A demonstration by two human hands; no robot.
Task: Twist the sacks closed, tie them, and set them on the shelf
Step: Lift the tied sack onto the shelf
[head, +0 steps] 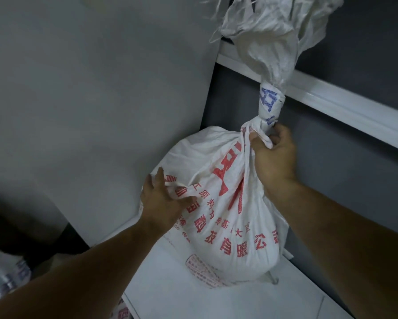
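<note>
The white woven sack (228, 215), printed in red, sits in the back corner of the white shelf (193, 293), its belly on the board and close against the grey wall (101, 88). Its neck is twisted tight and bound into a knot (269, 107), and the loose mouth flares up past the rail (345, 101) of the shelf above. Our right hand (274, 155) is curled round the neck just under the knot and holds it firmly. Our left hand (158, 199) pinches a fold of cloth on the sack's left flank. We judge the tying done and the placing step in hand. To do it well, we should steer with the neck and nudge at the flank, settling the weight squarely on the board so it does not lean toward the front edge. We should release the fold first and the neck last, once the sack stands by itself. The frayed mouth could catch on the rail, so we should guide it free. More sacks (2, 272) lie low at the left.
</note>
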